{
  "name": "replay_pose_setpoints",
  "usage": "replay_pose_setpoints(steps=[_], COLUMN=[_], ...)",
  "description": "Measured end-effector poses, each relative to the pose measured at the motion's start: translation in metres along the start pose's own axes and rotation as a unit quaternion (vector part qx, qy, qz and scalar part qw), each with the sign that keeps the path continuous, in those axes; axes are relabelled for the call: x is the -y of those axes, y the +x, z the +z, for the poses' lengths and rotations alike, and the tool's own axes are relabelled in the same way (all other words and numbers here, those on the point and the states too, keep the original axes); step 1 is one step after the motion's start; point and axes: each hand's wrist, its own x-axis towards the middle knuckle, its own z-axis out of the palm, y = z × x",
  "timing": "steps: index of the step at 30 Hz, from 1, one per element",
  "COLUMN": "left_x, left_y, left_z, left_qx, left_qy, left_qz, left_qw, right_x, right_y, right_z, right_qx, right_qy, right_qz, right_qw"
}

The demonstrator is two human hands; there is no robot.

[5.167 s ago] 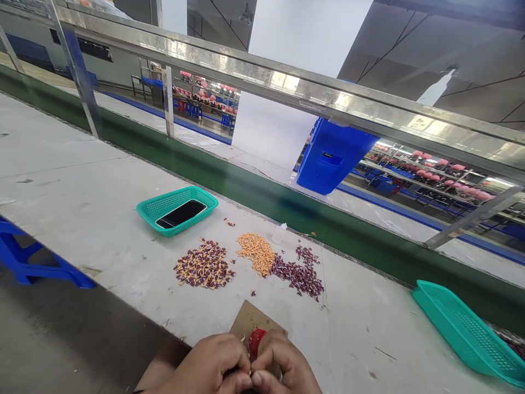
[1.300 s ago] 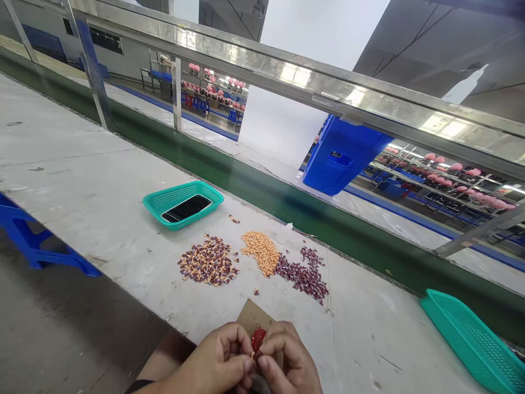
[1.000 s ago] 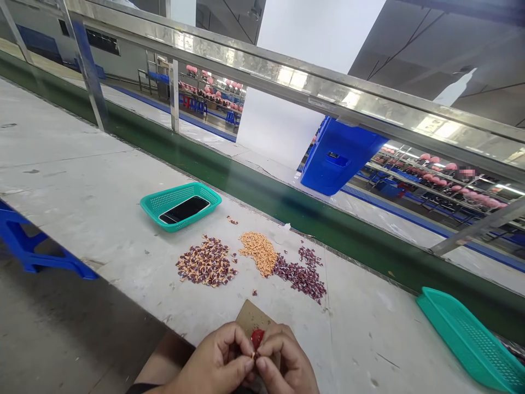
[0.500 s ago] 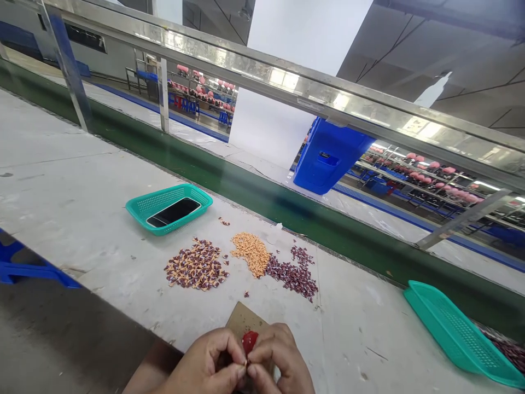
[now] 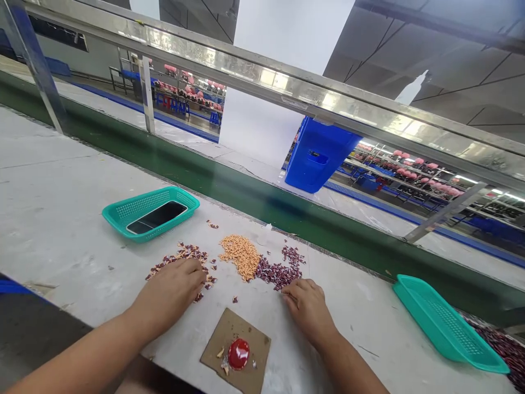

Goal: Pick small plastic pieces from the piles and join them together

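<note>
Head view. Left hand (image 5: 170, 290) open, palm down on mixed pieces (image 5: 180, 253) of purple and orange, fingers together; no grip visible, though the palm may hide a piece. Right hand (image 5: 307, 312) open and flat, fingertips (image 5: 289, 293) just beside purple pieces (image 5: 279, 272); whether a piece lies under them, impossible to tell. Orange pieces (image 5: 240, 257) in a heap between both hands. Nearer, on a brown card (image 5: 213, 355), a glossy red disc (image 5: 238, 353) with small scraps beside it, apart from both hands.

Surface: pale scuffed bench (image 5: 61, 180). To the left, a teal basket (image 5: 123, 216) holding a phone (image 5: 156, 217); to the right, a second teal basket (image 5: 445, 328). Room: green belt (image 5: 246, 202), steel rail (image 5: 262, 76), blue crate (image 5: 318, 156), and distant racks (image 5: 414, 172) of pink items.
</note>
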Motion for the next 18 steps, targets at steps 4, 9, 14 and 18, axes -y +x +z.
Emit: replay_pose_setpoints(steps=[4,9,14,18], left_x=[-0.016,-0.04,-0.052,-0.053], left_y=[0.021,0.055,0.08,0.085], left_z=[0.0,0.01,0.026,0.031], left_qx=[0.043,0.1,0.134,0.15], left_qy=[0.034,0.043,0.05,0.049], left_qz=[0.056,0.113,0.127,0.126], left_qw=[0.997,0.988,0.982,0.979], right_x=[0.012,0.013,0.007,0.004], right_y=[0.015,0.017,0.016,0.017], right_z=[0.007,0.01,0.01,0.008], right_qx=[0.013,0.028,0.04,0.047], right_qy=[-0.014,-0.018,-0.017,-0.005], right_qz=[-0.027,-0.046,-0.05,-0.052], right_qw=[0.999,0.998,0.998,0.998])
